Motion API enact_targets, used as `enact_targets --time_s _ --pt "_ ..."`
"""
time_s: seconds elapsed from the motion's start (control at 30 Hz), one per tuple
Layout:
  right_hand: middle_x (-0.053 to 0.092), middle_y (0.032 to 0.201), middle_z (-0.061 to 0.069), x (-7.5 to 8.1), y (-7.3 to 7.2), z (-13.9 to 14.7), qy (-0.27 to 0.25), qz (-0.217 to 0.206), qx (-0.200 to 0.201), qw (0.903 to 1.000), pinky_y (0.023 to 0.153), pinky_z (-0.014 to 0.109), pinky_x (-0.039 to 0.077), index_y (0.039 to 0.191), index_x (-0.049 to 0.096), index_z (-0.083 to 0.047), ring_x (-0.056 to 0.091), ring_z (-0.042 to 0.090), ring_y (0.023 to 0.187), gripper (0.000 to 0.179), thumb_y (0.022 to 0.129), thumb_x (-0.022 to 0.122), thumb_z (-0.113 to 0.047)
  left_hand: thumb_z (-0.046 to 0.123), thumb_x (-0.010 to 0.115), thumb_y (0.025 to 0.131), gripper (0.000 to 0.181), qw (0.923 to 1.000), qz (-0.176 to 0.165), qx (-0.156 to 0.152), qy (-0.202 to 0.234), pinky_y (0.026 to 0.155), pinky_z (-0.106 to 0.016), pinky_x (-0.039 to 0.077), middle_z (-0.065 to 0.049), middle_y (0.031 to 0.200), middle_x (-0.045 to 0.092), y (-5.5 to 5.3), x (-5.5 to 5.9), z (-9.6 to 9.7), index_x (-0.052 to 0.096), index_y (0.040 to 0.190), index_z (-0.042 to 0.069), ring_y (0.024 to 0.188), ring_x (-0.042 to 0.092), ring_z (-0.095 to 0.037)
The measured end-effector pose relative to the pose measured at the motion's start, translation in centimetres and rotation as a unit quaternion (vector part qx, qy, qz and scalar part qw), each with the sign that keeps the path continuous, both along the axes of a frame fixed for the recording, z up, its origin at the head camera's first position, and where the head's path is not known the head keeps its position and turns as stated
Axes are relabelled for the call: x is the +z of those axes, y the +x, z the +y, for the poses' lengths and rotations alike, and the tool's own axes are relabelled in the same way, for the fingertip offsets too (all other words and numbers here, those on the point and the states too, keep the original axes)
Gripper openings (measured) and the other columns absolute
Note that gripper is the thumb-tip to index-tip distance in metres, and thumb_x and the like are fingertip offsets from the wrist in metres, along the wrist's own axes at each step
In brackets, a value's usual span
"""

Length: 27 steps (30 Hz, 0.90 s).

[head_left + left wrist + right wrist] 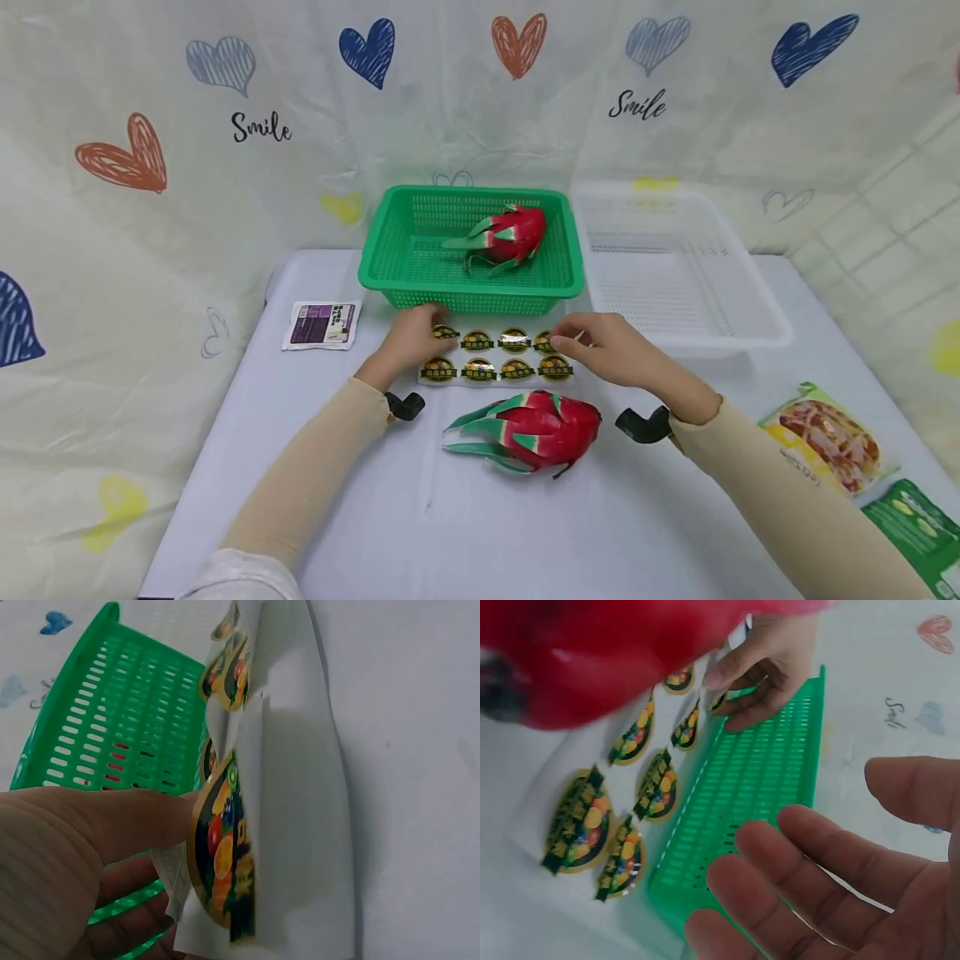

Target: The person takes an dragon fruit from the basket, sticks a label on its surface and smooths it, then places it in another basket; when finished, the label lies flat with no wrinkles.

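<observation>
A white sheet of stickers (497,372) lies between the hands, its black-and-gold oval labels showing fruit. My left hand (415,336) pinches the sheet at its far left corner; the left wrist view shows the thumb (146,817) on one side and the fingers behind. Over the sheet's right end is my right hand (611,348). Its fingers (769,862) are loosely bent and spread from the thumb, with nothing between them in the right wrist view. A red dragon fruit (551,429) with green scales lies just in front of the sheet, stem leaves to the left.
Behind the sheet stands a green basket (480,302) with another dragon fruit (521,233) in it. A white basket (765,321) adjoins it on the right. A purple-and-white packet (322,325) lies at left. Two food bags, one clear (832,442) and one green (911,525), lie at right.
</observation>
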State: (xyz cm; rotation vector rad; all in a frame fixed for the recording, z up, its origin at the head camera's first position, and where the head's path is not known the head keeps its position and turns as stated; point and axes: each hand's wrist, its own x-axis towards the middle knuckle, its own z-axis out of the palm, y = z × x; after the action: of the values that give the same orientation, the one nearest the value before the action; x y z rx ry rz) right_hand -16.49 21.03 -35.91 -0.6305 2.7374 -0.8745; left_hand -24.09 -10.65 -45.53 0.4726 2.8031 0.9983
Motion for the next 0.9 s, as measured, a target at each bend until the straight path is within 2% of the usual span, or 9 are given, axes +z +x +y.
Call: enact_targets --time_s 0.2,0.37,0.47,0.6,0.73,0.8,0.9 --pt "0.077 0.108 0.013 0.5 -2.4 -1.9 0.008 -0.013 0.059 0.9982 0.069 0.030 0.054 0.118 0.073 -0.002 0.068 0.016 0.079 0.025 0.103 0.065 -0.021 0.019 0.084 0.086 0.056 0.9999 0.003 -0.013 -0.003 0.106 -0.048 0.053 -0.015 0.128 0.070 0.6 -0.1 -0.3 0.063 0.135 0.005 0.121 0.065 -0.033" --pt "0.078 0.105 0.009 0.9 -4.4 -3.8 0.028 -0.032 0.101 0.9940 0.073 0.032 0.053 0.117 0.074 -0.004 0.063 0.013 0.075 0.025 0.103 0.065 -0.022 0.015 0.084 0.086 0.049 0.9993 0.027 -0.015 0.018 0.100 -0.045 0.055 -0.013 0.122 0.072 1.0 -0.3 -0.4 0.066 0.132 0.006 0.114 0.067 -0.030" --pt "0.078 0.104 0.007 1.0 -5.3 -4.7 0.050 -0.039 0.113 0.9916 0.074 0.033 0.053 0.116 0.074 -0.006 0.062 0.015 0.073 0.024 0.103 0.065 -0.023 0.015 0.083 0.087 0.047 0.9984 0.046 -0.023 0.025 0.097 -0.043 0.056 -0.011 0.120 0.072 1.3 -0.2 -0.2 0.066 0.130 0.007 0.110 0.068 -0.028" --pt "0.078 0.104 0.007 0.9 -6.2 -6.1 0.078 -0.032 0.128 0.9882 0.079 0.037 0.056 0.115 0.074 -0.007 0.066 0.017 0.080 0.022 0.103 0.065 -0.023 0.013 0.083 0.087 0.047 0.9957 0.074 -0.035 0.043 0.093 -0.040 0.057 -0.009 0.120 0.072 1.9 0.5 0.3 0.066 0.131 0.009 0.106 0.068 -0.025" --pt "0.077 0.109 0.010 0.5 -6.9 -7.3 0.095 -0.029 0.139 0.9852 0.091 0.045 0.057 0.121 0.072 -0.003 0.071 0.022 0.096 0.029 0.104 0.063 -0.025 0.010 0.084 0.087 0.050 0.9904 0.104 -0.056 0.072 0.090 -0.038 0.058 -0.007 0.122 0.070 2.7 1.6 1.1 0.065 0.133 0.010 0.105 0.067 -0.023" --pt "0.077 0.108 0.011 0.3 -7.1 -7.6 0.097 -0.034 0.138 0.9852 0.091 0.045 0.057 0.121 0.072 -0.002 0.071 0.022 0.095 0.030 0.104 0.063 -0.026 0.010 0.084 0.087 0.051 0.9867 0.118 -0.070 0.087 0.090 -0.038 0.059 -0.008 0.123 0.069 3.0 2.0 1.6 0.064 0.134 0.010 0.105 0.067 -0.022" --pt "0.077 0.101 0.011 0.1 -7.1 -7.6 0.090 -0.041 0.134 0.9860 0.081 0.039 0.056 0.113 0.074 -0.003 0.068 0.019 0.082 0.025 0.104 0.064 -0.023 0.011 0.084 0.088 0.052 0.9814 0.135 -0.090 0.102 0.088 -0.040 0.060 -0.008 0.124 0.069 3.5 2.5 2.2 0.062 0.135 0.010 0.103 0.067 -0.022"
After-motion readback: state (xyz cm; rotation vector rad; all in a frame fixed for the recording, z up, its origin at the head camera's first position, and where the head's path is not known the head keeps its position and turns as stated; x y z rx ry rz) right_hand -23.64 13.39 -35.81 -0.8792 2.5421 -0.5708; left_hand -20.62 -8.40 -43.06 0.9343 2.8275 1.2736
